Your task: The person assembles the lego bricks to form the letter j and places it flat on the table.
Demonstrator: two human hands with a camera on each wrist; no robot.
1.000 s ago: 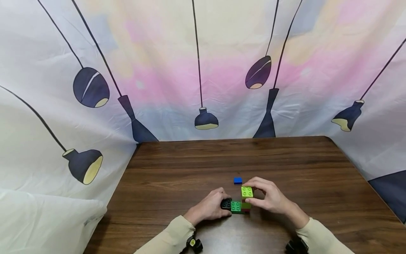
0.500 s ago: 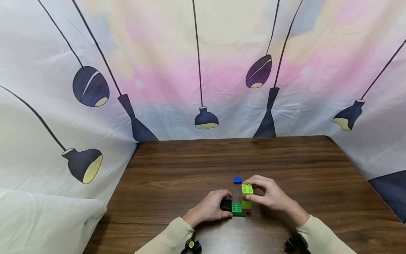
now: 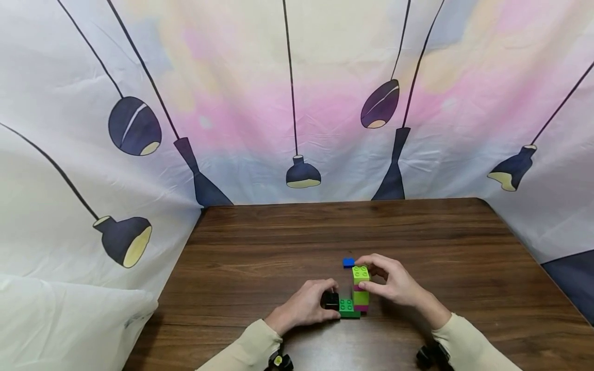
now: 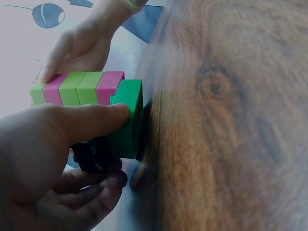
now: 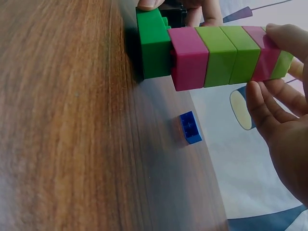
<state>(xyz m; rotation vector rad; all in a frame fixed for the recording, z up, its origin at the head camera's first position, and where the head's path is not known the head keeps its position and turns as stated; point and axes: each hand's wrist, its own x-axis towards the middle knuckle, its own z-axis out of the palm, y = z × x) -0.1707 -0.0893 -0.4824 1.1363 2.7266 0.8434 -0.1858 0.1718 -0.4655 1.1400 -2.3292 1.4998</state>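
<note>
My left hand (image 3: 306,304) holds a long green toy brick (image 3: 349,313) low over the table, its thumb on the near side. A black brick (image 4: 94,156) sits on the green brick's left end, partly hidden by that hand. At the right end stands a tower (image 5: 221,57) of pink and lime bricks, with a lime one on top. Its lowest pink brick (image 5: 189,60) meets the green brick with a narrow dark gap in the right wrist view. My right hand (image 3: 394,283) pinches the upper tower between thumb and fingers.
A small blue brick (image 3: 348,263) lies behind the tower, near the right fingertips in the head view. Wooden table (image 3: 260,242) spreads around the hands. A cloth with printed lamps (image 3: 250,103) hangs behind the table.
The tower's top has shifted slightly back with the right hand, and more of its front face shows. The green brick has come slightly nearer; both hands keep their hold.
</note>
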